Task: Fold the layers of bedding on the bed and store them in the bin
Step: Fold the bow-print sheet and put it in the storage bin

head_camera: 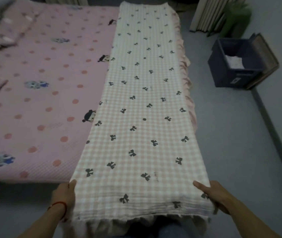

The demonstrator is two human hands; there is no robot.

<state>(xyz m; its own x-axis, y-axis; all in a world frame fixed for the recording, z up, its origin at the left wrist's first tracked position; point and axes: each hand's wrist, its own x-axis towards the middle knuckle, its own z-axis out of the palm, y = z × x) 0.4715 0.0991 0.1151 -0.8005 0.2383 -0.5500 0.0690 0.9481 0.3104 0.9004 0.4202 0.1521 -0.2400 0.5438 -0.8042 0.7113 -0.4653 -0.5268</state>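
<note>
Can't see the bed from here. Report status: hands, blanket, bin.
Left hand and right hand each grip a near corner of the checked blanket. Blanket folded into a long strip along the bed's edge. Bin on the floor, open, something white inside. Nothing blocking.

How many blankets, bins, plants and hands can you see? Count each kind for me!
Bedding layers: 2, the checked bow blanket and the pink dotted sheet under it
Bins: 1, the dark blue bin on the floor
Plants: 1, the green plant, blurry
Hands: 2, the left hand and the right hand, each gripping a blanket corner
Total: 6
</note>
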